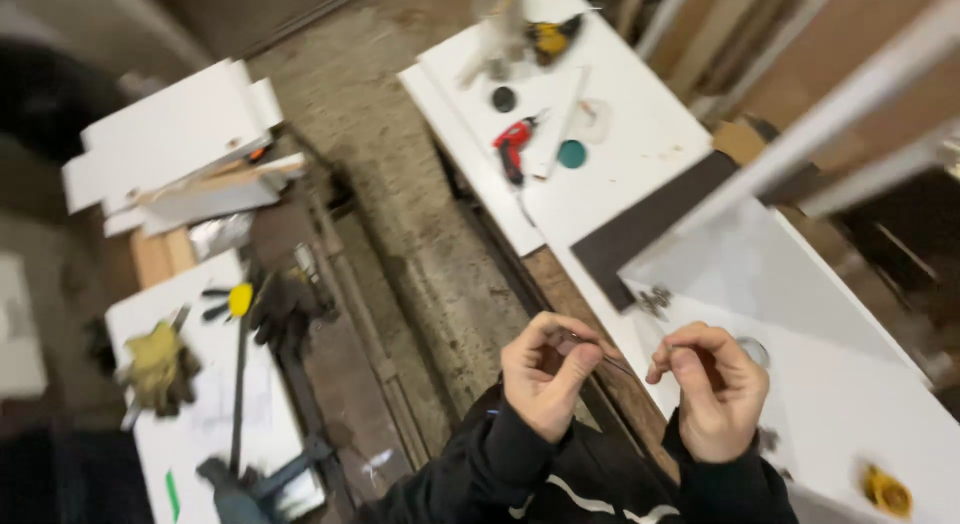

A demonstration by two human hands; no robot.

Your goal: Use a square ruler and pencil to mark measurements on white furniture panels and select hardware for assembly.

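Observation:
My left hand (545,374) and my right hand (712,389) are raised in front of me, both in black sleeves, fingers curled. A thin dark piece (600,357), small and blurred, is pinched in my left fingers and sticks out toward my right hand. My right fingers are curled closed beside it; what they hold, if anything, is too small to tell. Both hands hover over the edge of a white board (820,384) at the right.
A white panel (620,134) further off carries a red power screwdriver (512,149), a yellow tool (550,36) and round caps. A metal hinge (655,302) lies on the near board. Stacked white boards (170,144) and gloves (158,369) sit at the left, concrete floor between.

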